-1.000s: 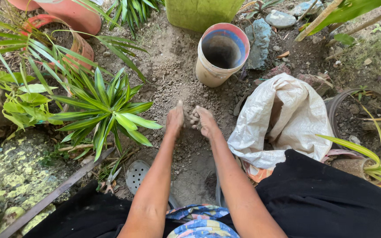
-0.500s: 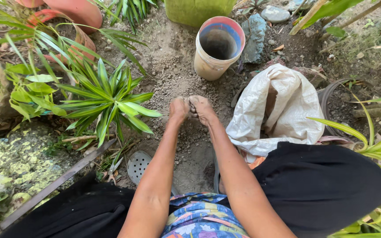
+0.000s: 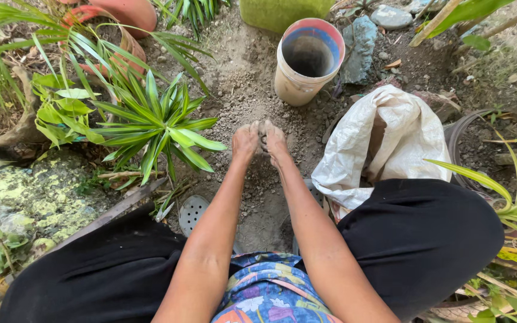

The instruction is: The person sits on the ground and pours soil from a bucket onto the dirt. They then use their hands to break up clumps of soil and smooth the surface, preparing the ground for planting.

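My left hand (image 3: 245, 142) and my right hand (image 3: 274, 140) are pressed together just above a patch of loose grey soil (image 3: 243, 96), cupped around a clump of that soil. Both hands are dusty. Beyond them stands an empty cream pot (image 3: 307, 60) with a pink rim and blue inner wall, tilted toward me. A crumpled white sack (image 3: 384, 140) lies open to the right of my right forearm. My black trousers (image 3: 417, 236) frame the bottom of the view.
A spiky green plant (image 3: 160, 122) grows left of my hands. Terracotta pots (image 3: 124, 15) stand at the back left, a green pot (image 3: 282, 12) at the back. Stones (image 3: 360, 39) lie right of the cream pot. A perforated white disc (image 3: 194, 210) lies near my left knee.
Both hands have drawn together and lifted a little off the ground with soil between them. The view has shifted slightly downward.
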